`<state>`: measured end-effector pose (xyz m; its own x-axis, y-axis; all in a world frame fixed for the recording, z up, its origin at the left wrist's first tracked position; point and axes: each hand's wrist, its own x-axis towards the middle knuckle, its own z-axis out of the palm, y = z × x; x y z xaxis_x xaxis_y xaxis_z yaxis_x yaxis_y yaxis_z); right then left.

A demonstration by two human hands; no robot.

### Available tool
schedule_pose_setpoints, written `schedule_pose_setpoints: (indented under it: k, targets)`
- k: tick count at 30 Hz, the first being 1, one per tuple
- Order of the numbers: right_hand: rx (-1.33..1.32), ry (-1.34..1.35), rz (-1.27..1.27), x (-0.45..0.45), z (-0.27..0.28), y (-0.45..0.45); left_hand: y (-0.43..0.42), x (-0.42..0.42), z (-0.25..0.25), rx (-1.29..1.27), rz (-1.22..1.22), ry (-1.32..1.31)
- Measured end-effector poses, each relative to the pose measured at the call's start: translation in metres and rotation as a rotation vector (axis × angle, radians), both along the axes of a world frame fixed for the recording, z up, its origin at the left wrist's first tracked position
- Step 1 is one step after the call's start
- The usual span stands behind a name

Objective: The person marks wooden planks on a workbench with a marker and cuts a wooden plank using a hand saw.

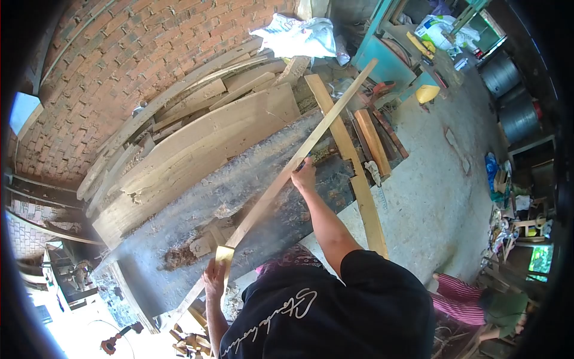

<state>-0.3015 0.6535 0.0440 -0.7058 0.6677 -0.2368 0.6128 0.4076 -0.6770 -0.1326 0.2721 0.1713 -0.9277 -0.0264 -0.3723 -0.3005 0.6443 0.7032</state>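
Observation:
A long pale wooden batten (281,179) lies diagonally across the dark, worn workbench (197,209). Near its lower end my left hand (213,280) is closed round a shiny yellow strip (225,256), whose exact kind I cannot make out; it crosses the batten and hangs down past my fingers. Farther up, my right hand (304,175) rests at the batten's edge, fingers closed on a small dark object (305,160) that they mostly hide. Beneath the batten's far part, a second wooden board (353,161) crosses the bench.
Wide planks (203,149) are stacked along the brick wall (137,66). A thick wooden block (372,143) lies at the bench's right end. Beyond stand a teal machine (385,63) and metal drums (519,116). Another person in striped trousers (457,299) is at lower right.

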Motion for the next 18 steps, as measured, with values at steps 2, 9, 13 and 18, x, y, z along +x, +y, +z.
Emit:
schedule_pose_setpoints:
  k: [2,9,13,18]
  targets:
    - [0.003,-0.014,-0.037,0.0,-0.002,0.003,-0.007,0.009,-0.005,-0.008,-0.021,0.025]
    - [-0.197,0.067,-0.065,0.072,-0.025,0.033,-0.021,0.033,-0.013,0.017,-0.03,0.057]
    - [0.026,0.258,-0.078,0.121,-0.026,0.058,-0.027,0.041,-0.025,0.001,-0.055,0.038]
    - [0.215,0.472,0.045,0.151,0.006,0.101,-0.025,0.042,-0.041,0.011,-0.108,-0.005]
